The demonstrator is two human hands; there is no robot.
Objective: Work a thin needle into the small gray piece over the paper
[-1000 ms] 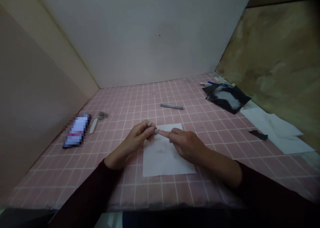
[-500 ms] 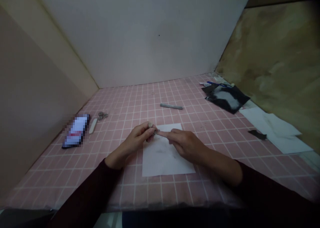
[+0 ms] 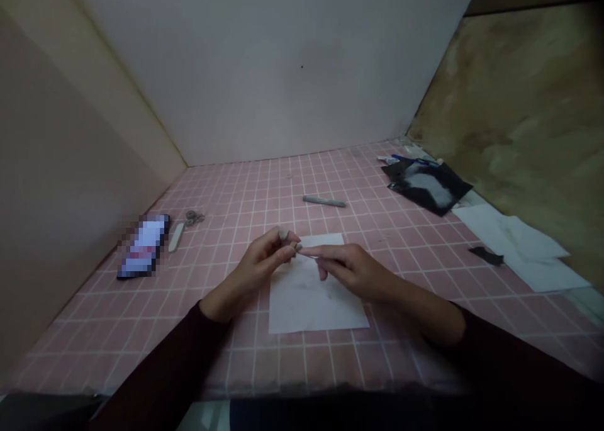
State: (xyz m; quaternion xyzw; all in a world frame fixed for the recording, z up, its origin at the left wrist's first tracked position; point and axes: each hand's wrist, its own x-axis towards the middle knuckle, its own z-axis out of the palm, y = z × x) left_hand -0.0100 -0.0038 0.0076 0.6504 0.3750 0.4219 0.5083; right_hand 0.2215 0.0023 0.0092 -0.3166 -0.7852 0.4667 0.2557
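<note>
Paper sheet [image 3: 309, 302]: white, lay flat on pink grid mat [image 3: 377, 229], right under both hands
Left hand [image 3: 257, 267]: fingertips [image 3: 285, 251] pinched together, pressed to tip of right index finger [image 3: 315, 250]; anything tiny in the pinch was too small to tell
Right hand [image 3: 356, 270]: index stretched out toward left hand, other fingers curled under, nothing seen in it
Sleeves: dark, both forearms came in from near edge
Grey stick [image 3: 324, 201]: lay on mat beyond paper sheet, apart from hands
Scissors [image 3: 194, 218]: small, far left, just beside pale flat stick [image 3: 176, 236]
Phone [image 3: 141, 245]: left of pale flat stick, screen blurred out
Black pouch [image 3: 427, 184]: far right corner, blue pens [image 3: 410, 159] at its back edge
Loose white sheets [image 3: 519, 245]: right edge, small black scrap [image 3: 487, 255] lay on them
</note>
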